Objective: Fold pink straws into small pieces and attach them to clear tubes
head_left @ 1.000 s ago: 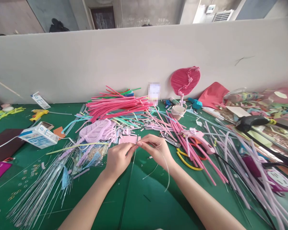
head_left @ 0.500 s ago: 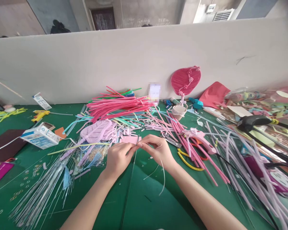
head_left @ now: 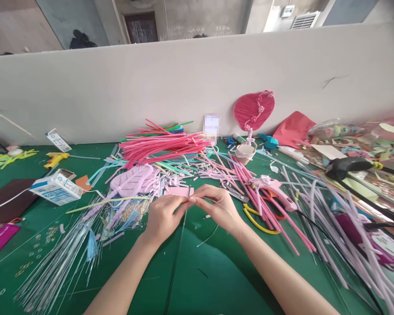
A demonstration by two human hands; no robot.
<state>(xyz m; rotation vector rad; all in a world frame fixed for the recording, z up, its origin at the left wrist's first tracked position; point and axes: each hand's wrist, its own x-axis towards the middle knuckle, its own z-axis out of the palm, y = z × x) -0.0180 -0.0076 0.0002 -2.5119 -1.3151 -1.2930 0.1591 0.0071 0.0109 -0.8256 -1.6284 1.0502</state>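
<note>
Whitish strand (head_left: 219,203) is arching over the right hand (head_left: 222,215), which I am seeing pinch it at the fingertips, near the pink card (head_left: 177,191). The left hand (head_left: 161,217) is meeting those fingertips; from my distance I cannot tell whether it is gripping too.

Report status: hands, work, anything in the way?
Left hand and right hand pinched, fingertips meeting; anything between them too small to tell. Thin, pale, curved strand below right hand. Flat pink rectangular piece just beyond fingertips; yellow curved handle right of right hand.
</note>
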